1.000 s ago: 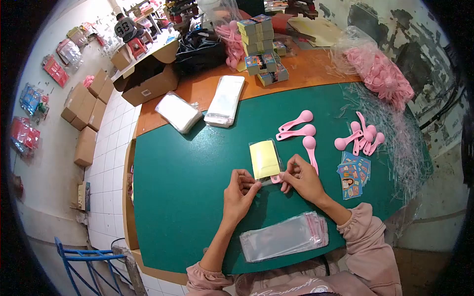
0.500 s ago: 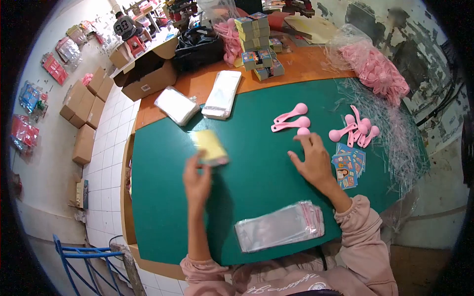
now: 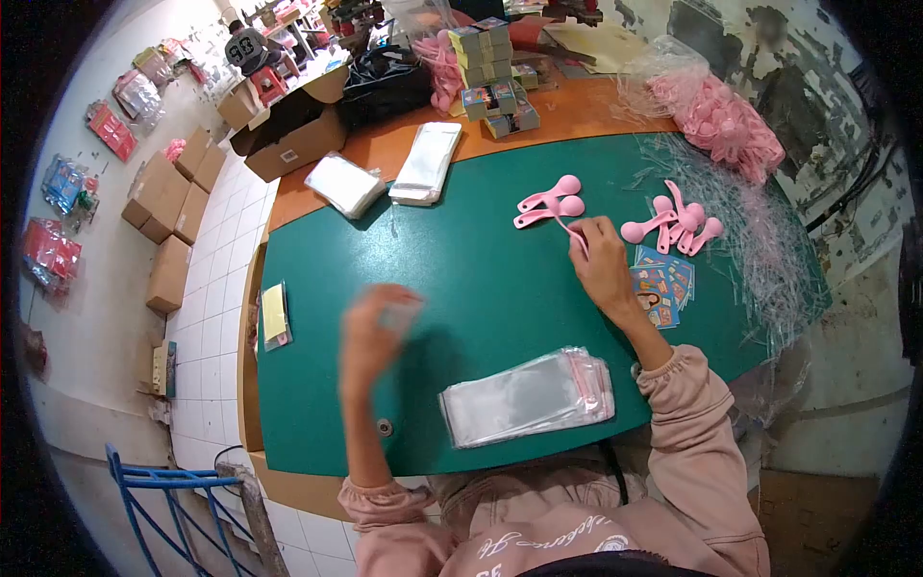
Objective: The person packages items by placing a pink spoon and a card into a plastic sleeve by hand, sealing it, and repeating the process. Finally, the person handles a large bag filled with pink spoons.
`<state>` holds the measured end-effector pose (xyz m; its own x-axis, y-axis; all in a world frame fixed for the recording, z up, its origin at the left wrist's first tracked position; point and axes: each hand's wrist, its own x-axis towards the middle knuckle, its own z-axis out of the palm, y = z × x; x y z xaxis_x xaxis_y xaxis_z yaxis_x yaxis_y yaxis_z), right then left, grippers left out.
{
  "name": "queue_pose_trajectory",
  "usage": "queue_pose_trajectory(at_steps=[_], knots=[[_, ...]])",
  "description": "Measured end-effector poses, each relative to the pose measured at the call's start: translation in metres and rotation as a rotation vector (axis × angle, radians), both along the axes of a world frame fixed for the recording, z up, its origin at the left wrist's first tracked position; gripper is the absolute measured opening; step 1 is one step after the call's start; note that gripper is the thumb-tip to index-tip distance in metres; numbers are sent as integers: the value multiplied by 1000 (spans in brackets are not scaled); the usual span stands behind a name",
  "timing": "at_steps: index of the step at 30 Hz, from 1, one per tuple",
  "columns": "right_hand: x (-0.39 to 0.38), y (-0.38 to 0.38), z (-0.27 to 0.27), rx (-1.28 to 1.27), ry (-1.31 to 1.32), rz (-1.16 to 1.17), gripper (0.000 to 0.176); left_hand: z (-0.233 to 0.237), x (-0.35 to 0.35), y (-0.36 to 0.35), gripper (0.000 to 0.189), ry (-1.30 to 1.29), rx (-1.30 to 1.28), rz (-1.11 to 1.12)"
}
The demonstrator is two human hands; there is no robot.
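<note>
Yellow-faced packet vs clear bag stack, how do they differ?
Look: yellow-faced packet shows a yellow panel; clear bag stack looks see-through.
Place: packet at the left edge; stack nearer the person.
Size: packet covers less table than stack.
Both lie on the green tabletop.

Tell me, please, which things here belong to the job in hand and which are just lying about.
Likely the job:
- pink spoon in the right hand
- other spoons
- printed cards
- clear bags
- yellow packet

Probably just lying about:
- black bag
- plastic strands
- open carton
</note>
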<state>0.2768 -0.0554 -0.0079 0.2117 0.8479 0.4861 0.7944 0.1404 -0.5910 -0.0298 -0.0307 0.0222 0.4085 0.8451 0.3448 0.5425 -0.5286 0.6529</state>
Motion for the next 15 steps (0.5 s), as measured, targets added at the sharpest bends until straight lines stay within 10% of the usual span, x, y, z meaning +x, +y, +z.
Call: queue_pose_trajectory(at_steps=[2, 7, 15], knots=[[-3, 1, 4, 97, 79, 20, 14, 6, 60, -31, 23, 169, -250, -413], [-11, 1, 10, 269, 324, 61, 16, -13, 89, -37, 23, 204, -341, -609], [-7, 4, 5, 243, 705, 83, 18, -22, 80, -22, 13, -156, -779, -557]])
